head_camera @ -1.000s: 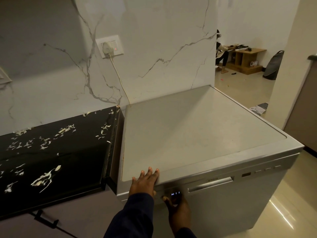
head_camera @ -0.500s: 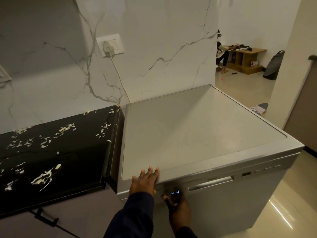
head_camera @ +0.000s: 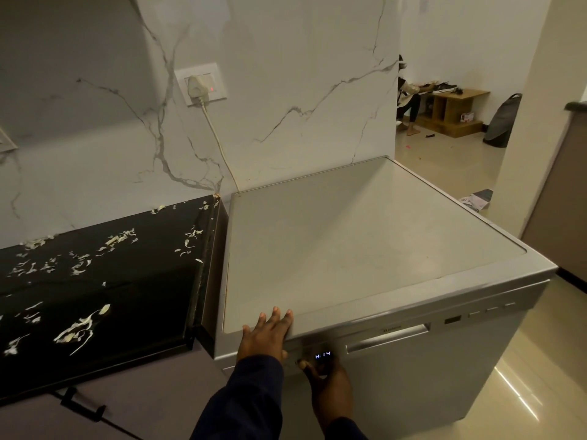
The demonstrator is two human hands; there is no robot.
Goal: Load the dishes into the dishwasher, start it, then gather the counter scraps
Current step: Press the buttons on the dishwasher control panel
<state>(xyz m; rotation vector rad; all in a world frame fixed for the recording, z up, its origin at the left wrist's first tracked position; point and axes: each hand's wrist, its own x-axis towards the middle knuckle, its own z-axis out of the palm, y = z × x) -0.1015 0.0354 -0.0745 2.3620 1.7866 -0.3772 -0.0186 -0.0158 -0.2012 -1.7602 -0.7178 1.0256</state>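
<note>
Bracing left hand on dishwasher, scraps littering counter

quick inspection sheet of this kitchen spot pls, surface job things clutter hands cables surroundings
surface: glossy black counter, dull grey top of dishwasher bare
job's things: silver freestanding dishwasher, door shut, blue display lit; pale vegetable scraps strewn over counter
clutter: nothing seen
grippers: left hand flat on dishwasher's front edge; right hand at control panel, thumb by display
cables: white cord from wall plug down behind dishwasher
surroundings: marble-look wall; wooden shelf, seated person beyond
</note>
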